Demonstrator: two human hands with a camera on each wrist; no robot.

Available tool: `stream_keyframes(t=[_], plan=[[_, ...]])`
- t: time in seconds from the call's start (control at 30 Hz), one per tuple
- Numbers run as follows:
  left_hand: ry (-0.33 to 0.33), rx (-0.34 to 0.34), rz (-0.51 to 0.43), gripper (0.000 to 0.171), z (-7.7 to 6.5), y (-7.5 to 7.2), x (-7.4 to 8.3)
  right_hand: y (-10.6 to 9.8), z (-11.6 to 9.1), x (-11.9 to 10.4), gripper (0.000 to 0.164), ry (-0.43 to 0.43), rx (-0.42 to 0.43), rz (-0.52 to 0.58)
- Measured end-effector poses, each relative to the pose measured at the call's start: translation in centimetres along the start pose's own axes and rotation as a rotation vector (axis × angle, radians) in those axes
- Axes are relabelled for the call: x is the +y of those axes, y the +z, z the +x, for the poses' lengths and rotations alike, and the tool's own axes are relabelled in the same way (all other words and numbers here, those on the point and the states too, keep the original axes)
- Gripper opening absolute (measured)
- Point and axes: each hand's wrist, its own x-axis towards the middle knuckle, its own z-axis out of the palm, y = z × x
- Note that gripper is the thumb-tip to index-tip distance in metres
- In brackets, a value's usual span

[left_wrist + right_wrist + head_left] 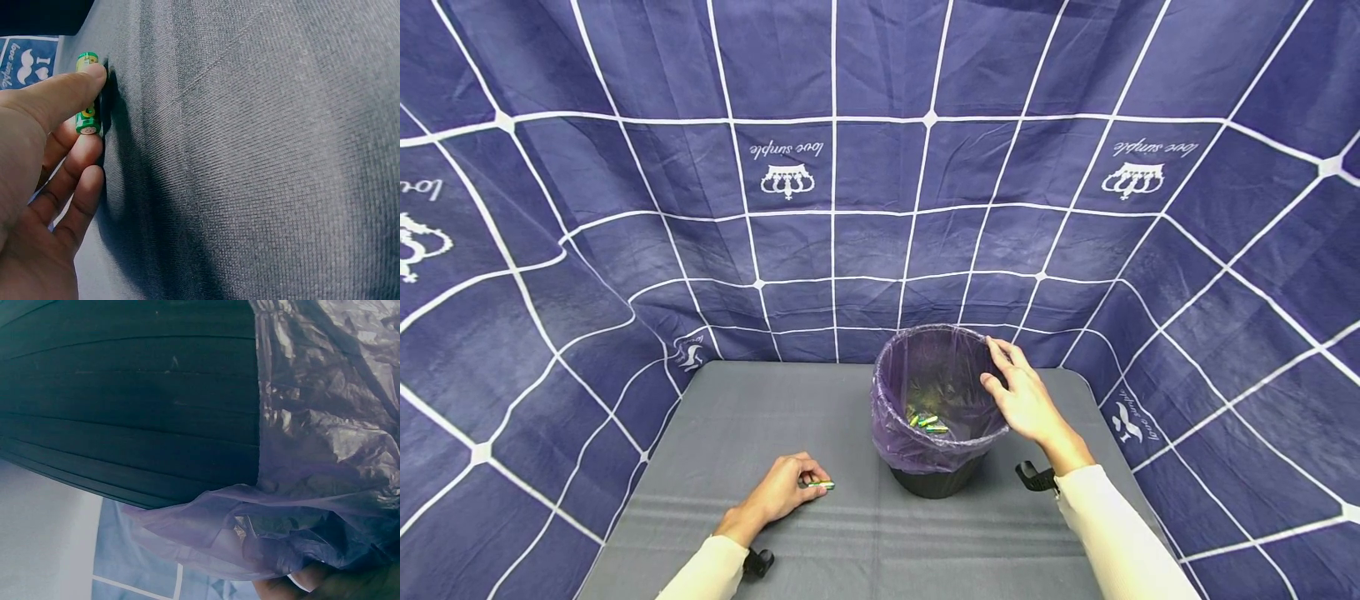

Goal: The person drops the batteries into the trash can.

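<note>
My left hand (784, 486) pinches a small green and yellow battery (88, 125) between thumb and fingers, low over the grey tabletop. The battery (822, 484) lies sideways in the head view, left of the trash bin. My right hand (1024, 402) holds the bin's right rim, its thumb toward the inside. The black trash bin (934, 485) is lined with a translucent purple bag (895, 446) folded over the rim. Several batteries (936, 429) lie inside on the liner. In the right wrist view, fingers (275, 589) show partly behind the loose bag edge.
The grey cloth-covered table (730, 417) carries the bin right of its middle. Blue cloth (865, 242) with white grid lines hangs behind and on both sides. Black straps (1036, 477) sit at both wrists.
</note>
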Motion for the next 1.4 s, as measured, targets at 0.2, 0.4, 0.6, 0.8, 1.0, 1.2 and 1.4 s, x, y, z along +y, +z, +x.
stream_keyframes(t=[0.2, 0.4, 0.6, 0.8, 1.0, 1.2, 1.4], plan=[[-0.004, 0.015, -0.012, 0.011, -0.1, 0.1, 0.2, 0.1, 0.0, 0.0, 0.069, 0.001, 0.0, -0.001], [0.013, 0.047, -0.014, 0.01, -0.1, -0.1, 0.8, -0.1, 0.0, -0.1, 0.069, 0.001, -0.001, -0.002], [0.047, 0.084, 0.003, 0.011, 0.6, -0.8, 1.6, -0.2, 0.0, -0.3, 0.069, -0.004, 0.003, 0.004], [0.086, 0.133, 0.013, 0.012, 1.3, -1.9, 2.7, -0.1, -0.1, -0.2, 0.069, -0.007, 0.006, -0.006], [0.099, 0.15, 0.042, 0.014, 2.1, -3.4, 4.1, 0.0, -0.1, -0.2, 0.069, -0.005, 0.007, -0.008], [0.122, 0.189, 0.082, 0.015, 3.2, -5.1, 5.6, 0.1, -0.1, -0.2, 0.069, -0.007, 0.006, -0.008], [0.154, 0.213, 0.09, 0.016, 4.4, -6.8, 7.2, 0.1, -0.1, -0.2, 0.069, -0.009, 0.006, -0.005]])
